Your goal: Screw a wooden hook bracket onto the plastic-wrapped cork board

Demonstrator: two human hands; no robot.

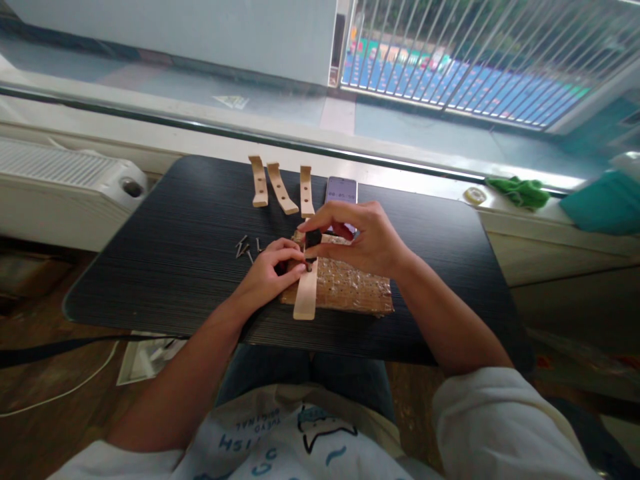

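Note:
A pale wooden strip with holes [306,293] lies on a brown tape-wrapped block [353,283] dotted with small holes. My left hand [274,270] rests at the strip's left edge, thumb and fingertips drawn together by a dark hole. Whatever sits between those fingertips is too small to make out. Above the strip, my right hand [367,237] pinches a small black block-like piece [313,238] between thumb and fingers. The lower end of the black piece is partly hidden by my fingers. Several loose screws [243,248] lie on the table left of my left hand.
Three bent wooden pieces with holes [281,189] lie in a row toward the table's back edge. Beside them is a phone [342,190] showing a timer. The black table [165,253] stands against a windowsill with a tape roll [475,195] and a green cloth [519,192].

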